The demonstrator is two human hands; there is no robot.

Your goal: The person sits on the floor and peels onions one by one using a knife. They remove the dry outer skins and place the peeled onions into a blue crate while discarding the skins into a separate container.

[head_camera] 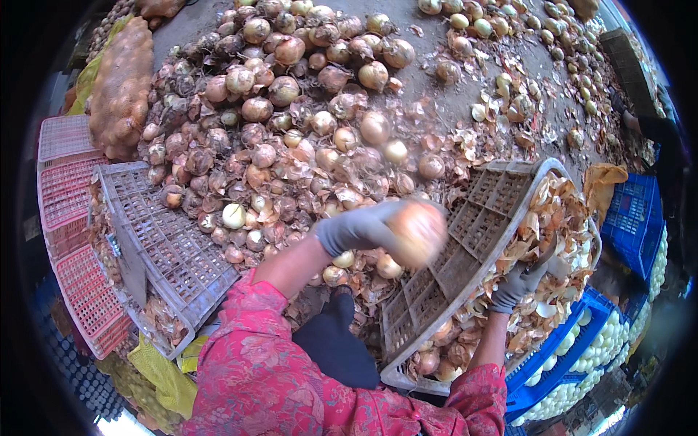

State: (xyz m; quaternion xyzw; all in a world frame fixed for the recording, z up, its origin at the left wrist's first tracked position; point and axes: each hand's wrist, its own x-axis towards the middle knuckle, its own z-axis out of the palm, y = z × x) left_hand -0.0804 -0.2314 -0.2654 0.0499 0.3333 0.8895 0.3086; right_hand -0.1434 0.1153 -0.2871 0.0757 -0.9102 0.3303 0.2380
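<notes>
My left hand (362, 226), in a grey glove, grips a large onion (417, 231), blurred by motion, above the near end of the onion heap. At the right, my gloved right hand (515, 286) is over a grey plastic crate (537, 171) full of dry onion skins (545, 212). Something thin and dark, possibly a blade, shows at its fingers; the grip is not clear. Unpeeled onions (428, 359) lie at the crate's near end. A big heap of onions (256, 109) with roots and loose skins spreads over the floor before me.
Another grey crate (169, 218) stands at the left, beside stacked pink crates (87, 289) and a full mesh sack (122, 87). Blue crates (561, 354) with peeled white onions stand at the lower right. My dark shoe (341, 305) is near the heap. A partly visible person (657, 128) is at the far right.
</notes>
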